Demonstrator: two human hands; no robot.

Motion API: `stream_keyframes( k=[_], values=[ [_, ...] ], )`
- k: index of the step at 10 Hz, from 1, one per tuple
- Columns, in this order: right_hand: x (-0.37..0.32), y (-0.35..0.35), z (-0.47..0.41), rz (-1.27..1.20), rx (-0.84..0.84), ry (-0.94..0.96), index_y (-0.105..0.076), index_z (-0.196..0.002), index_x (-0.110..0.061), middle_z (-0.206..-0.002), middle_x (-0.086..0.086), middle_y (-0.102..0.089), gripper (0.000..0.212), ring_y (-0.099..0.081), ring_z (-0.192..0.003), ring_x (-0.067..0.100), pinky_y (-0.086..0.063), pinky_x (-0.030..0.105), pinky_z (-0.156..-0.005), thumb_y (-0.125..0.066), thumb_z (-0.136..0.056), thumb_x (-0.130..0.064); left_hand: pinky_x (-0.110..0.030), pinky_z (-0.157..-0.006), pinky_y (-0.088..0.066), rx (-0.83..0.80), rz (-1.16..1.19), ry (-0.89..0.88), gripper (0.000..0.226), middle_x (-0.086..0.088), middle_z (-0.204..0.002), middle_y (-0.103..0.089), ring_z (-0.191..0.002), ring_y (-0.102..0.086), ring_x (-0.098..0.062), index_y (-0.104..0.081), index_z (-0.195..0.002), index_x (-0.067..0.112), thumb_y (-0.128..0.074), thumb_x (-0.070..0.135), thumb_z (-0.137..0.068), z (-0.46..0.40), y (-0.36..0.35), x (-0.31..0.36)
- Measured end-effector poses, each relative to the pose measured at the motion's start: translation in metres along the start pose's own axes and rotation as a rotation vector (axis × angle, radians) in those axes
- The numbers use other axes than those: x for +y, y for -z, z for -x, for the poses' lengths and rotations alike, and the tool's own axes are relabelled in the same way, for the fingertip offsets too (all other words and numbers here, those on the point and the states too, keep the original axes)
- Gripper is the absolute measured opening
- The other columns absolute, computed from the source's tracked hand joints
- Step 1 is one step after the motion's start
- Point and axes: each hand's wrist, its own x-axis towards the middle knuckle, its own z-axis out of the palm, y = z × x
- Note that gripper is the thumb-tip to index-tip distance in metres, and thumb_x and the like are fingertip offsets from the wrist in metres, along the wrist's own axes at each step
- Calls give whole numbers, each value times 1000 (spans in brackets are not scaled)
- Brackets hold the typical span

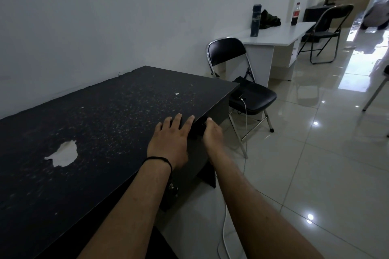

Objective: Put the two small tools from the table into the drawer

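My left hand lies flat on the black table at its front edge, fingers spread and holding nothing. My right hand is just below that edge, against the dark drawer front. Its thumb points up and its fingers curl out of sight behind the hand. A small metal fitting glints on the drawer front beside the thumb. The drawer looks closed. No small tools show on the table top or in either hand.
The table top has a white chipped patch. A black folding chair with a white cable stands just past the table's end. Beyond it are a white desk with two bottles and a second chair. A cable lies on the tiled floor.
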Motion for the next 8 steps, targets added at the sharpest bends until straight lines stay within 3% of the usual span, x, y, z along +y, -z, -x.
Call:
stream_keyframes(
  k=[2,4,5,6,7,8],
  values=[
    [-2,-2,1,22,-21,14,-68,-91,-12,-94,11,-69,45,-64,-87,23,-49,39,-80,-34,-102,-40,-51,-125,-14,-6,6,3,110,-6,-168,-1,-153,-6,-32,9,-158,34,-73,37,-84,-2,-1,-1],
    [-1,0,-2,54,-59,27,-69,-101,-7,-103,18,-71,48,-67,-98,32,-52,46,-89,-32,-104,-38,-50,-124,-13,3,4,5,111,-6,-168,-1,-153,-6,-32,9,-157,35,-74,39,-83,-2,-2,0],
    [-5,3,0,50,-77,43,-68,-107,-5,-108,20,-70,47,-64,-102,36,-51,42,-85,-32,-104,-36,-50,-124,-13,8,5,3,111,-6,-168,-1,-153,-6,-32,10,-157,35,-73,41,-84,-3,-2,-1],
    [-9,5,3,169,-65,67,-65,-123,-11,-124,13,-67,44,-61,-114,33,-48,38,-89,-34,-104,-37,-51,-124,-12,-7,14,0,111,-7,-168,0,-154,-5,-32,10,-157,35,-73,43,-84,-2,0,-1],
    [-26,14,6,499,47,184,-47,-147,-20,-148,5,-52,50,-49,-134,24,-42,41,-107,-42,-101,-38,-51,-124,-12,-73,61,0,106,-5,-168,-1,-154,-5,-32,8,-158,35,-68,49,-86,-1,7,0],
    [-51,13,11,638,105,353,-53,-142,-22,-142,3,-58,47,-54,-129,22,-44,40,-104,-48,-97,-37,-51,-122,-22,-80,130,1,90,-5,-167,-16,-151,-19,-31,-10,-158,35,-62,54,-87,-3,23,-3]
  ],
)
